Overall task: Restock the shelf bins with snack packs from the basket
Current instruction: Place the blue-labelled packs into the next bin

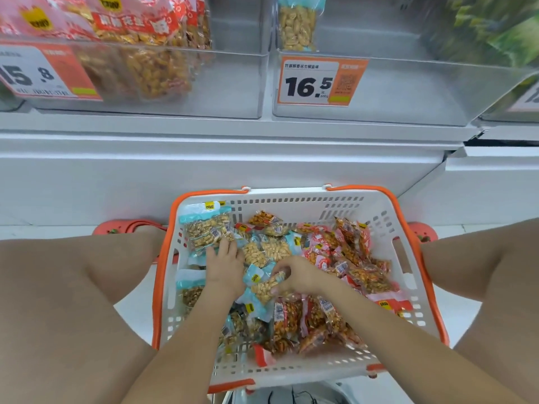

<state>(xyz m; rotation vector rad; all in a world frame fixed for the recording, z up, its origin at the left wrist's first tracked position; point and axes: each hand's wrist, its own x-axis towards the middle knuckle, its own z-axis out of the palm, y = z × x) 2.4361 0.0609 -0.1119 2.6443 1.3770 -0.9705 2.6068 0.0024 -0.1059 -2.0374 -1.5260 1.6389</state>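
Note:
A white basket with an orange rim stands on the floor between my knees, full of snack packs. Blue-topped peanut packs lie on its left side, red-topped packs on its right. My right hand grips a blue-topped peanut pack in the middle of the basket. My left hand rests flat on the blue packs beside it, fingers straight. Above, a clear bin priced 16.5 holds one upright peanut pack. The clear bin to its left holds several red packs.
A white shelf ledge runs between the bins and the basket. My bare knees flank the basket, with orange sandals on the white floor. A third bin with green packs is at the upper right.

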